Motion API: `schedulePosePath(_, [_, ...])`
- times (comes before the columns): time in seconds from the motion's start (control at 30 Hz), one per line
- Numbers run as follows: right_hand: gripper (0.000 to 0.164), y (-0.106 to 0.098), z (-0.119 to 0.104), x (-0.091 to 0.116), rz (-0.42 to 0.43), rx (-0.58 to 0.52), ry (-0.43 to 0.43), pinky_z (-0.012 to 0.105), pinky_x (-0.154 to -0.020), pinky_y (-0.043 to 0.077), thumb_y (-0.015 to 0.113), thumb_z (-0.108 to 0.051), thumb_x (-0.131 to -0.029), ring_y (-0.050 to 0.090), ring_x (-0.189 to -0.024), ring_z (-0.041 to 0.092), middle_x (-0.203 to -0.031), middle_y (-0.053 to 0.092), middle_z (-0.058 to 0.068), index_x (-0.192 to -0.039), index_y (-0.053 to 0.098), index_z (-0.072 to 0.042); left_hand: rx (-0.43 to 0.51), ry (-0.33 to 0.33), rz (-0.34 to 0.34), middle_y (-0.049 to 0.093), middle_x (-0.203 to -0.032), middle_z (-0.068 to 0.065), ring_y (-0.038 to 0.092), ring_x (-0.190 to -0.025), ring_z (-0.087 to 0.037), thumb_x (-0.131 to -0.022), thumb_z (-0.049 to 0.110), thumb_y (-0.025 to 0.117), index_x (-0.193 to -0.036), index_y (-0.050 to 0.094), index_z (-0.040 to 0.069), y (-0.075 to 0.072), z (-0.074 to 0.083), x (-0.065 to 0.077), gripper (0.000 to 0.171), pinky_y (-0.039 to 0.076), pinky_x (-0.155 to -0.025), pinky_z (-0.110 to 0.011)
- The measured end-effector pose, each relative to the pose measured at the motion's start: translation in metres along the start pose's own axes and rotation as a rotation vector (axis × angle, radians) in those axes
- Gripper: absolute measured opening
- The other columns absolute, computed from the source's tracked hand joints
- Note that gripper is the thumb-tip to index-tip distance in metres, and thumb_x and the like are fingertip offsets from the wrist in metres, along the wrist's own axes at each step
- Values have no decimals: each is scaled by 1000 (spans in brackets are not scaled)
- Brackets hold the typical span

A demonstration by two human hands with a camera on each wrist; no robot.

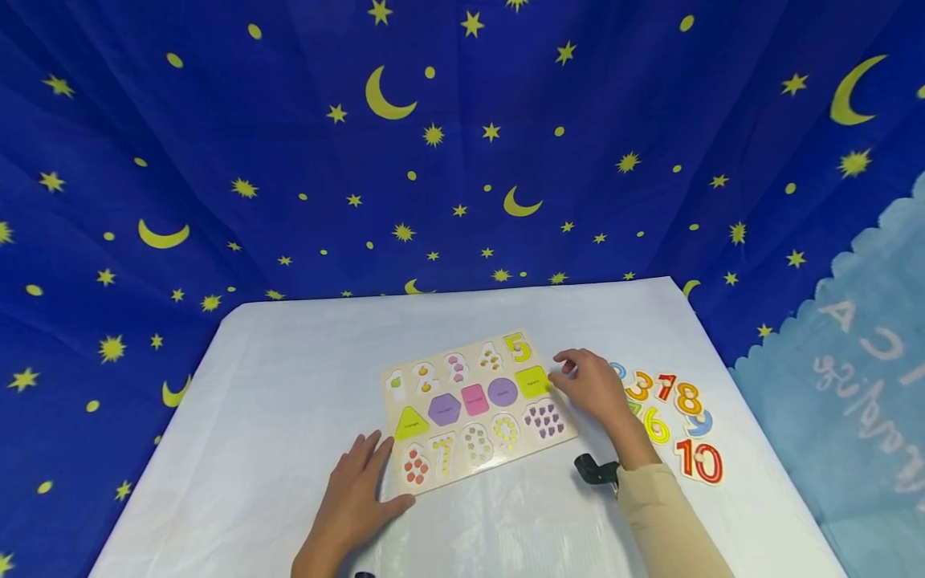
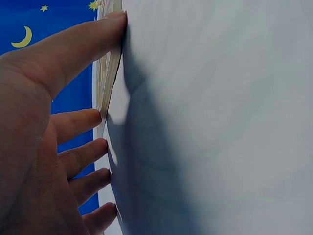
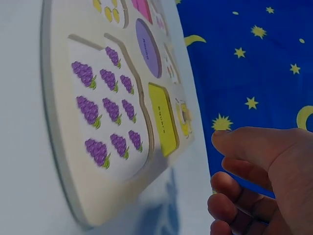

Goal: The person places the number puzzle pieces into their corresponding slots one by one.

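A pale wooden puzzle board point(image 1: 479, 377) lies on the table with number and shape recesses. A yellow 5 point(image 1: 518, 347) sits in its top right corner; colored shapes fill the middle row. My left hand point(image 1: 354, 482) touches the board's left side, thumb at the near corner and fingers spread. In the left wrist view its fingertips meet the board's edge point(image 2: 113, 63). My right hand point(image 1: 592, 385) hovers just off the board's right edge by the yellow square point(image 1: 532, 382), fingers loosely bent and holding nothing. Purple grapes point(image 3: 111, 110) mark the 10 recess in the right wrist view.
Several loose number pieces lie right of my right forearm, among them an orange 8 point(image 1: 689, 398), a yellow 6 point(image 1: 656, 425) and a red 10 point(image 1: 698, 461). My forearm partly covers a green one. A black device point(image 1: 596, 470) juts from my right wrist.
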State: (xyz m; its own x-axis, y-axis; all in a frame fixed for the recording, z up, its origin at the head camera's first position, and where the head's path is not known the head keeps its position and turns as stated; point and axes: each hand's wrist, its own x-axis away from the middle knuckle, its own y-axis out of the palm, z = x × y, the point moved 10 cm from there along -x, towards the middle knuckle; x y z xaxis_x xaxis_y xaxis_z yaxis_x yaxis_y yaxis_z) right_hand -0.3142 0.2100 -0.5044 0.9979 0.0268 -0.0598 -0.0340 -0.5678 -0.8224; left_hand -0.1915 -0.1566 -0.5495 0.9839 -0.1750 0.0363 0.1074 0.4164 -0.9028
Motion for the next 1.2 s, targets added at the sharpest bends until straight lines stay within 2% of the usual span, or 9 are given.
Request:
schedulePosePath(0.43, [27,-15,17,22,95,19,-24,34,-63,40,72,-27,-85,52,-73,16,-83,60,-4,-106,71,-11,-6,-12,-14,35,-150,-16,21,-140,-39,-70,57,77,-144,45,8,1,-3,-1,94,19,-109,-56])
schedulePosePath(0.8, [26,-32,24,39,148,10,-28,33,-61,41,72,-25,-86,51,-70,15,-81,58,-3,-106,71,-10,2,-22,-22,33,-151,-15,19,-141,-38,-70,59,76,-144,44,8,2,-4,-4,95,17,-110,-56])
schedulePosePath(1.07, [28,-39,38,57,132,38,16,32,-57,40,71,-26,-86,50,-67,15,-80,57,-3,-109,70,-10,1,-22,-22,35,-150,-15,20,-140,-39,-69,59,77,-143,45,8,3,-4,-2,95,19,-109,-57])
schedulePosePath(1.2, [27,-47,50,65,155,28,37,32,-57,39,71,-24,-86,49,-65,15,-78,56,-3,-109,70,-10,6,-23,-18,35,-149,-15,21,-140,-39,-69,58,77,-143,45,8,2,-3,-1,95,19,-109,-57])
